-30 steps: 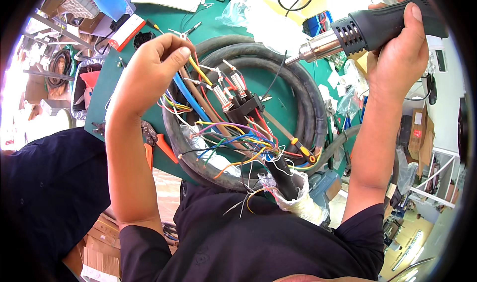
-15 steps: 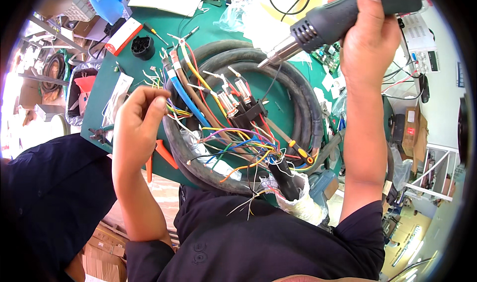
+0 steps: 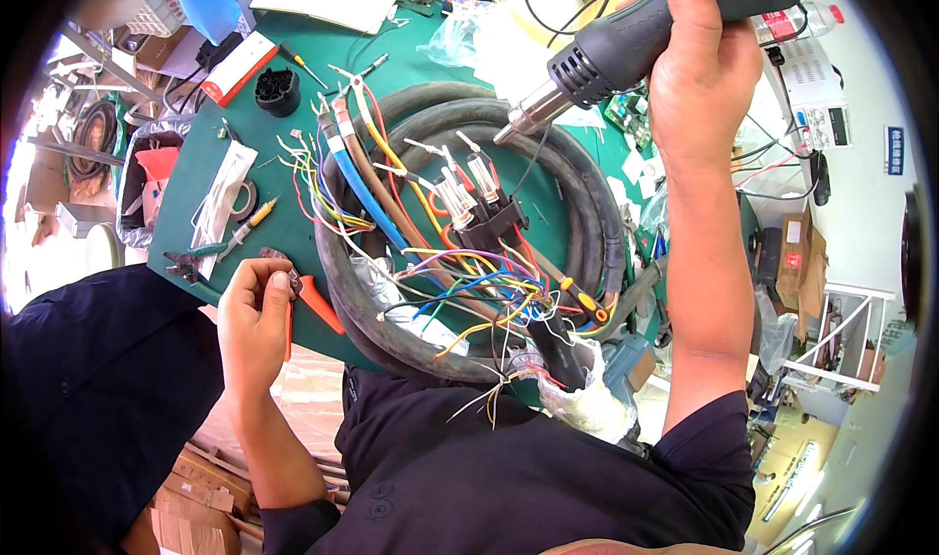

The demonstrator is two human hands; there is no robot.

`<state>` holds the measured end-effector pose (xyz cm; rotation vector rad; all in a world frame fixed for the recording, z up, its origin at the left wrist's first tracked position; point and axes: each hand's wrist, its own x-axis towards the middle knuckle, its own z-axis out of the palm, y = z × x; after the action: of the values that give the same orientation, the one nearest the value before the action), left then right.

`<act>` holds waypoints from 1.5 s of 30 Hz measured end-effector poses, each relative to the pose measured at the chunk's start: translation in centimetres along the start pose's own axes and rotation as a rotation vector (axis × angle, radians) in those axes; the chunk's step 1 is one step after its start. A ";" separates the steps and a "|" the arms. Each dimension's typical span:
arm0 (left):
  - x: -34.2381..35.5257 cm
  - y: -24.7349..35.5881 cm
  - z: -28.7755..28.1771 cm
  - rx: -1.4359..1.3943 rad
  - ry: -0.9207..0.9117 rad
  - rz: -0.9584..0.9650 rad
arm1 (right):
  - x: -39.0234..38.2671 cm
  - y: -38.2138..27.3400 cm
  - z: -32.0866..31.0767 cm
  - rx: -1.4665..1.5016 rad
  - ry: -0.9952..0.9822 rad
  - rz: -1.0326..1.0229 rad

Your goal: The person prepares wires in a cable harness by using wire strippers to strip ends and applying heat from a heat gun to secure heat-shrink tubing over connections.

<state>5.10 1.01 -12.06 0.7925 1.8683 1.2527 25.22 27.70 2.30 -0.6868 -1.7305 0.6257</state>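
Head view: my right grip (image 3: 699,95) clenches the heat gun (image 3: 608,54) above the coiled cable (image 3: 608,222) on the table (image 3: 416,64); my left grip (image 3: 256,320) curls at the orange-handled pliers (image 3: 321,307), but whether it holds them I cannot tell.

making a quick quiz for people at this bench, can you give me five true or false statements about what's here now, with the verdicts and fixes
1. The right hand holds a heat gun. True.
2. The heat gun's nozzle points to the person's right. False: it points left and down the picture, toward the cable coil.
3. The thumb and fingers of the left hand are at the orange-handled tool. True.
4. The black round part lies inside the cable coil. False: it lies outside, beyond the coil's upper left.
5. The cable coil lies on a green table. True.
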 end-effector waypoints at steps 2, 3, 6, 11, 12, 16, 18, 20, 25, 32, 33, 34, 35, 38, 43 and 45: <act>-0.1 0.2 -0.1 0.010 -0.004 -0.019 | 0.2 1.2 -0.1 0.009 -0.016 -0.054; -0.2 0.4 -0.1 0.016 -0.005 -0.028 | 0.3 1.6 -0.1 0.015 -0.024 -0.082; -0.3 0.3 0.1 0.072 0.008 -0.016 | 0.4 1.6 -0.1 0.015 -0.037 -0.068; -0.5 -0.5 0.2 0.077 0.015 0.015 | 0.4 1.2 0.0 0.022 -0.057 -0.077; -0.6 -0.6 0.2 0.071 0.016 0.019 | 0.4 1.3 -0.1 0.017 -0.065 -0.062; -0.6 -0.6 0.3 0.084 0.007 0.019 | 0.2 0.8 0.2 0.044 -0.061 -0.045; -0.6 -0.5 0.3 0.094 0.005 0.028 | -0.1 0.2 1.0 0.070 -0.030 -0.031; -0.6 -0.4 0.4 0.111 0.006 0.017 | -0.2 -0.3 1.3 0.049 -0.055 -0.053; -0.7 -0.8 0.6 0.114 -0.001 0.027 | 0.4 1.0 0.5 0.089 -0.143 -0.096; -0.6 -0.4 0.6 0.134 -0.018 0.014 | 0.0 0.0 1.0 0.045 -0.067 -0.077; -0.6 -0.4 0.6 0.138 -0.018 0.014 | 0.0 0.0 1.0 0.043 -0.048 -0.070; -0.6 -0.5 0.6 0.141 -0.022 0.018 | 0.0 0.1 0.9 0.042 -0.030 -0.062; -0.6 -0.6 0.6 0.143 -0.022 0.022 | 0.3 0.7 0.2 0.031 -0.039 -0.047; -0.6 -0.5 0.7 0.149 -0.015 0.022 | 0.5 1.1 -0.1 0.020 -0.076 -0.071; -0.5 -0.5 0.9 0.160 -0.033 0.022 | -0.1 0.2 0.9 0.014 -0.068 -0.113; -0.5 -0.3 1.0 0.169 -0.032 0.019 | 0.3 1.1 0.1 0.004 -0.134 -0.118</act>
<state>6.24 0.97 -12.47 0.9162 1.9634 1.0966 25.18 28.62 1.68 -0.5453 -1.8786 0.6040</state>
